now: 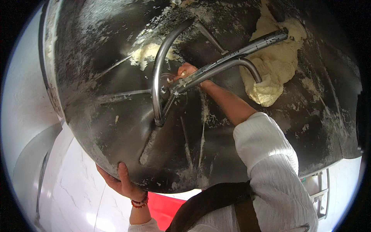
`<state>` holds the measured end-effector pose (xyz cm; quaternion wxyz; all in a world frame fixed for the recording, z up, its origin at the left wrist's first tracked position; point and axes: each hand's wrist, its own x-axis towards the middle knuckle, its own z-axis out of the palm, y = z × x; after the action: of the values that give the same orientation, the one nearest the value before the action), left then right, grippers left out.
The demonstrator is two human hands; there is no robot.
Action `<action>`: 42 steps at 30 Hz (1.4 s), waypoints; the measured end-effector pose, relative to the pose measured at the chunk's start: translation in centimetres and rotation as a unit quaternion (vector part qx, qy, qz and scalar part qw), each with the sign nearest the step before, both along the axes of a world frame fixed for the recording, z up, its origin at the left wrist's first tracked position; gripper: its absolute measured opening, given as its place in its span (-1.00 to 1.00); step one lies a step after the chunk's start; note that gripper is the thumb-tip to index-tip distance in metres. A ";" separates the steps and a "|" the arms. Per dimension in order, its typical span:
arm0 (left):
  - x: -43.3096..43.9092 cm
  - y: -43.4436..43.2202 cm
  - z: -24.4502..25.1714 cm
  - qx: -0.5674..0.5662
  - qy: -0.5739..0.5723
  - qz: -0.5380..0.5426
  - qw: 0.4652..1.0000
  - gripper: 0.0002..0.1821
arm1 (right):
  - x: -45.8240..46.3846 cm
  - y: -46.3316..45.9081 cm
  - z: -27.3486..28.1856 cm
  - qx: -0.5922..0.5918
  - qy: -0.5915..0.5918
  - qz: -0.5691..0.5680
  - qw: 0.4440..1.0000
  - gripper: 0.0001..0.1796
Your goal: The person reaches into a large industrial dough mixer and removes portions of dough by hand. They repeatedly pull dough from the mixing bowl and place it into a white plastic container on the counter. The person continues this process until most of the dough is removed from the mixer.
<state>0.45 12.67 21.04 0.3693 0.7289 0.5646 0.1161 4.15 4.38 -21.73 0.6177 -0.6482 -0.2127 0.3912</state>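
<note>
A large metal mixer bowl (121, 139) fills the view, its inner wall smeared with dough and flour. My left hand (124, 181), with a red bead bracelet at the wrist, grips the bowl's near rim, thumb inside. Deep in the bowl, my right hand (185, 71) is curled behind the metal mixing arm (208, 68), close to its hub; the arm partly hides it, and whether it holds anything is unclear. A big lump of dough (269, 66) hangs on the right under the arm's end. A smaller patch of dough (145, 55) sticks to the far wall, left of that hand.
The curved mixing bar (159, 58) arches up left of my right hand. Pale marbled floor tiles (78, 179) show below the bowl, with a red object (162, 206) beside my left forearm. A metal rack (321, 194) stands at the lower right.
</note>
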 end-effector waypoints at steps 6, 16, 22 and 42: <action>-0.6 0.2 -0.2 0.016 0.014 -0.011 1.000 -0.43 | 2.2 3.2 -1.3 -0.068 -0.048 -0.115 0.990 -0.66; -1.6 1.0 -0.3 0.062 0.037 -0.116 0.991 -0.48 | -4.2 -3.5 -0.8 -0.313 -0.209 0.258 0.890 -0.64; -1.0 1.0 -0.2 -0.013 -0.044 -0.076 0.996 -0.42 | -3.5 -9.1 8.0 -0.259 -0.088 0.419 0.866 -0.53; -1.3 1.1 -0.5 -0.056 -0.112 -0.015 0.992 -0.29 | -4.5 -9.3 11.4 -0.352 -0.267 0.519 0.731 -0.26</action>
<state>-0.85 13.77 20.53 0.4723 0.6980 0.5141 0.1596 -0.36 -4.90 -10.34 -0.0362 -0.6854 -0.5199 0.5085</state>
